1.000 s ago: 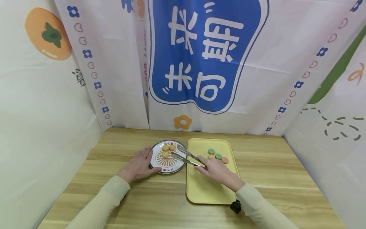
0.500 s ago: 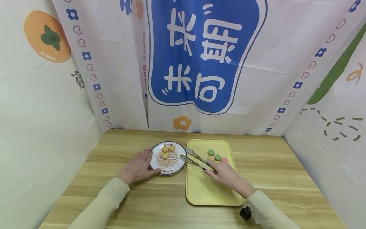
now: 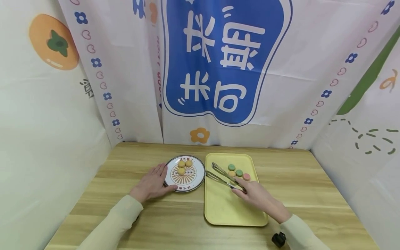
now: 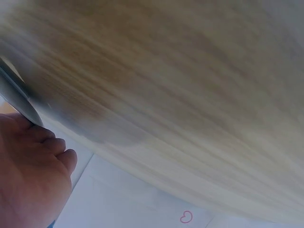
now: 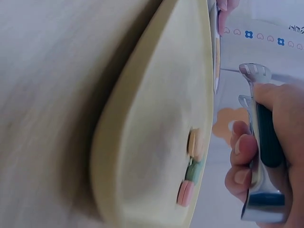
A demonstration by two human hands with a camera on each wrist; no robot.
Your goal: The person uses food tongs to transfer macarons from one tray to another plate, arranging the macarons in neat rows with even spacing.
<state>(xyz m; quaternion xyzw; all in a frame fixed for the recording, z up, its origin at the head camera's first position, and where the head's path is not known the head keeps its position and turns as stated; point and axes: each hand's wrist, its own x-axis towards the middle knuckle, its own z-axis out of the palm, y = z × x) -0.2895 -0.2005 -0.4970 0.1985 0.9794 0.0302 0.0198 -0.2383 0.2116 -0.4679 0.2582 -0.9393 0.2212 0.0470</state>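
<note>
Right hand (image 3: 257,195): tongs (image 5: 270,137) are grasped above yellow tray (image 3: 231,208) | Left hand (image 3: 151,184): plate (image 3: 191,181) rim is touched, fingers unclenched

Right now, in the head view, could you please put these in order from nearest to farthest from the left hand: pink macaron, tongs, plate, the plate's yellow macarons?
1. Plate: touching the left hand, on its right.
2. Yellow macarons: on the plate's upper part.
3. Tongs: farther right, mostly over the yellow tray.
4. Pink macaron: on the tray, its rightmost macaron.
</note>
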